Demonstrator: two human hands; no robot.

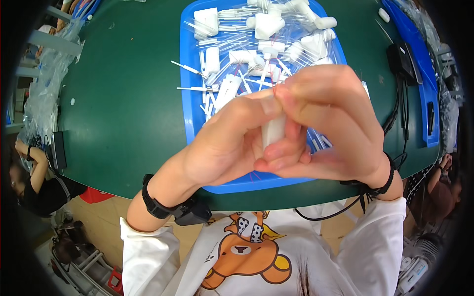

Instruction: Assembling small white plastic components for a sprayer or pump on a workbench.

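Observation:
Over the near part of a blue tray [188, 111], both my hands come together around a small white piece [273, 132], rounded and plastic-looking. My left hand [222, 135] is closed on it, with the thumb at its upper end. The fingers of my right hand [335, 116] are curled in, slightly blurred, and its thumb and forefinger pinch at the top of the piece. A thin red strand seems to show by those fingertips; where it runs is hidden. Beyond my hands, the tray holds several white blocks and cylinders [206, 23] and many thin white sticks [191, 89] with clear ends.
The tray rests on a dark green table [123, 113]. To the right are a black adapter [402, 61] with cables and another blue tray [428, 118]. Clear plastic bags [47, 98] line the left edge. Other people [37, 172] sit at both sides.

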